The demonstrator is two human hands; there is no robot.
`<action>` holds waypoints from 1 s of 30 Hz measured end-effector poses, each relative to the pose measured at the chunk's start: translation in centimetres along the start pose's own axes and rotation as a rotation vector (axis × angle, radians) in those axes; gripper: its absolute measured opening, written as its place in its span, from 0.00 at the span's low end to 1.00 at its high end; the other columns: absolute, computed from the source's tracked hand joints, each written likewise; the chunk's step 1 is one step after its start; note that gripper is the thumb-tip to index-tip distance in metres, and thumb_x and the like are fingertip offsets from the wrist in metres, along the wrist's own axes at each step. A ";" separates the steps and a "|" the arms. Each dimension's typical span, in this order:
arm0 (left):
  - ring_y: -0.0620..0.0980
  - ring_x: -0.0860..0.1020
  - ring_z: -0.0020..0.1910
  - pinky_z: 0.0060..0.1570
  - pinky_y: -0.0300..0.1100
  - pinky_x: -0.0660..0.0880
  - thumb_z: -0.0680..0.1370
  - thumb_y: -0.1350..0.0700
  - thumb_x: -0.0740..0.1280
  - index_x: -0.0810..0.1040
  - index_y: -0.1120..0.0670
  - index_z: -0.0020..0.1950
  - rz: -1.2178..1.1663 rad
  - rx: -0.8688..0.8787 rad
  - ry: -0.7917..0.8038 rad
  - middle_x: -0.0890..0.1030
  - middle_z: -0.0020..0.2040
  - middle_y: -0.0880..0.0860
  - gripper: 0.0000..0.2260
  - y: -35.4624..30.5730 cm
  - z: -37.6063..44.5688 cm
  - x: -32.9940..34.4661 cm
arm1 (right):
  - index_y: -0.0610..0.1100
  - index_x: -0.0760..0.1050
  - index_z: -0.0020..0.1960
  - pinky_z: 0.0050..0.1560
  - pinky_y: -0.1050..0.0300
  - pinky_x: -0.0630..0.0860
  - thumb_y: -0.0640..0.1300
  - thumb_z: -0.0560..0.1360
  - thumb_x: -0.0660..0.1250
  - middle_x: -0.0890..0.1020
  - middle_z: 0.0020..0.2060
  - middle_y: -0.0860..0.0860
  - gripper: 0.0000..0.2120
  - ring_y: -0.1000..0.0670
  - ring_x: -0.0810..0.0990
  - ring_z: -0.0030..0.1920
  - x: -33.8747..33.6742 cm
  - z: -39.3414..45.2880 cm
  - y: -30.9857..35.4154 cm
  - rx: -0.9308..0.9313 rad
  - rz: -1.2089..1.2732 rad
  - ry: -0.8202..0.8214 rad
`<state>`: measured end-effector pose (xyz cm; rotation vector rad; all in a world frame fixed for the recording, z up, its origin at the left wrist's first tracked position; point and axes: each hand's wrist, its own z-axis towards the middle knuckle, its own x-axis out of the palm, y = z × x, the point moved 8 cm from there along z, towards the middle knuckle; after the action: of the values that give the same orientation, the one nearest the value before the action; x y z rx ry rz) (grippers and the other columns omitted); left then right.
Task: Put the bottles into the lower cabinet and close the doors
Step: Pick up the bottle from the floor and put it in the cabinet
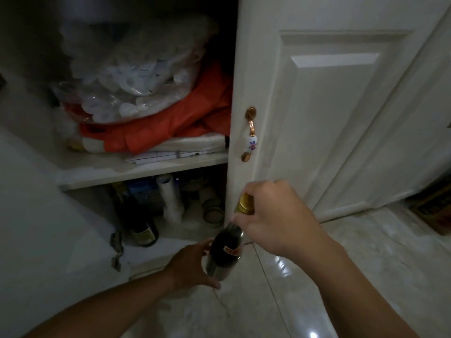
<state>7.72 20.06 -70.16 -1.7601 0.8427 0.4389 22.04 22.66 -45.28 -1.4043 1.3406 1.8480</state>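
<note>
Bottle (225,250) clamped by both the left hand (190,267) and right hand (275,215), beside the shut right door (317,118).

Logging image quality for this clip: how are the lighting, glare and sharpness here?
Head view: dim overall, with the cabinet interior murky and its upper contents soft; bright glare spots on the glossy floor; wide-angle bending along the door edges; the held bottle is slightly blurred.
</note>
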 end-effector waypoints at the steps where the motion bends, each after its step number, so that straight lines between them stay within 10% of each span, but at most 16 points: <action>1: 0.44 0.77 0.62 0.59 0.42 0.76 0.49 0.31 0.78 0.63 0.43 0.73 -0.034 -0.014 -0.065 0.77 0.65 0.43 0.55 0.8 -0.3 -0.8 | 0.49 0.73 0.40 0.33 0.56 0.77 0.55 0.71 0.71 0.76 0.33 0.51 0.12 0.52 0.77 0.34 0.2 0.6 0.9 -0.021 0.012 -0.004; 13: 0.47 0.82 0.54 0.55 0.51 0.79 0.53 0.44 0.82 0.72 0.33 0.54 -0.413 -0.169 -0.458 0.83 0.54 0.43 0.33 7.3 -0.3 -3.4 | 0.47 0.77 0.40 0.36 0.51 0.82 0.52 0.68 0.74 0.80 0.35 0.51 0.10 0.51 0.80 0.36 6.9 6.8 5.3 -0.065 0.185 -0.061; 18: 0.50 0.78 0.55 0.58 0.50 0.76 0.59 0.48 0.80 0.70 0.35 0.51 -0.515 -0.163 -0.483 0.78 0.49 0.37 0.28 8.3 0.9 -4.7 | 0.45 0.80 0.39 0.30 0.66 0.76 0.50 0.69 0.74 0.82 0.33 0.53 0.09 0.56 0.80 0.34 8.5 8.1 5.0 -0.015 0.335 -0.197; 30: 0.44 0.77 0.50 0.57 0.45 0.72 0.63 0.64 0.76 0.73 0.40 0.52 -0.695 -0.176 -0.501 0.78 0.50 0.40 0.26 10.7 3.4 -5.0 | 0.44 0.82 0.41 0.36 0.64 0.79 0.49 0.68 0.76 0.85 0.34 0.51 0.09 0.56 0.82 0.34 11.7 10.3 3.6 0.054 0.486 -0.257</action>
<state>-3.04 23.10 -75.20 -1.8540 -0.1749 0.4580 9.98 28.07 -54.31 -0.8193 1.6810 2.1805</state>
